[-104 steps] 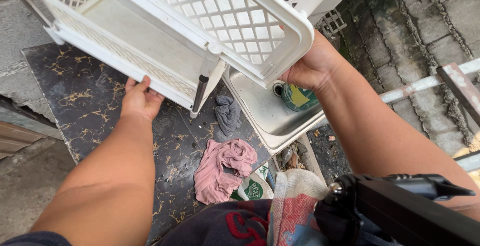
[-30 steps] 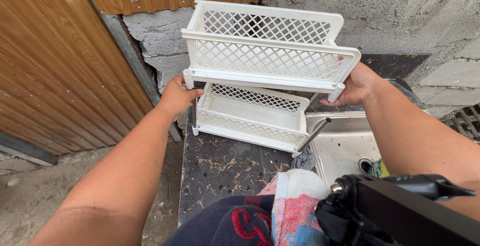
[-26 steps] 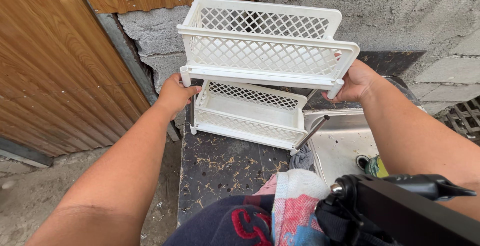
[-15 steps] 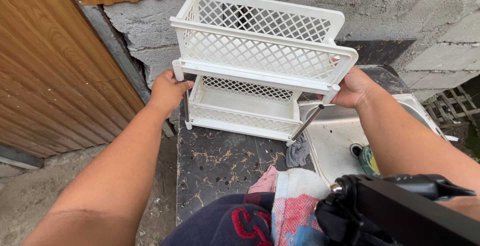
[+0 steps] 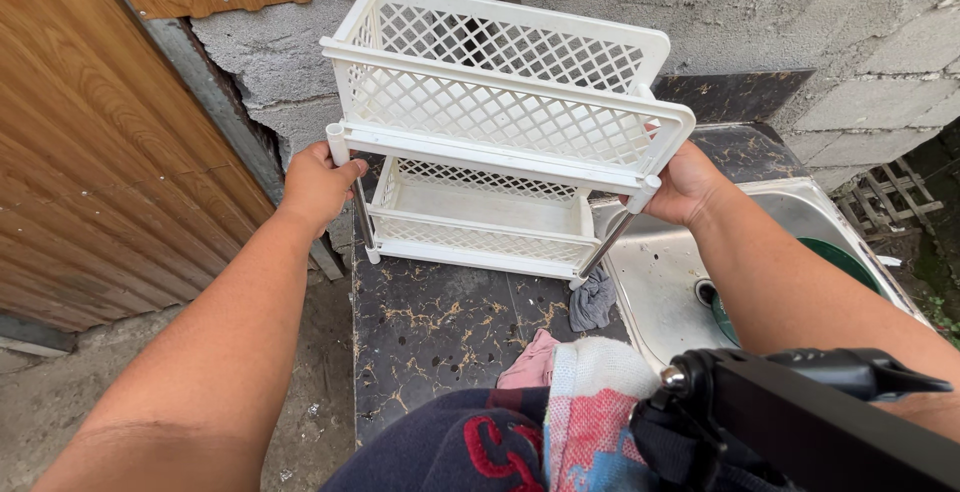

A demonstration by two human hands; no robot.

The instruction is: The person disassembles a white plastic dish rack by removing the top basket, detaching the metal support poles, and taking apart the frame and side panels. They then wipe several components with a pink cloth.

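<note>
Head view: a white two-tier plastic rack (image 5: 500,142) with lattice walls is held upright at the back of a dark marbled counter (image 5: 440,322), close to a rough block wall (image 5: 760,22). The left hand (image 5: 318,184) is closed around the rack's left front post, just under the upper basket. The right hand (image 5: 685,187) is wrapped about the right front corner of the upper basket, where the slanted post meets it. Whether the rack's feet are resting on the counter or just clear of it cannot be told from this angle.

The rack is judged to be light and hollow, stiff enough along rims and posts but likely to flex or crack at the thin lattice. It is therefore best taken by the corner posts or the solid rim, as it is now, one hand at each side. The push-fit posts may be pulled apart if the upper basket alone is loaded.

A steel sink (image 5: 680,282) lies to the right, a grey rag (image 5: 592,300) at its edge, and a pink cloth (image 5: 530,364) nearer.
</note>
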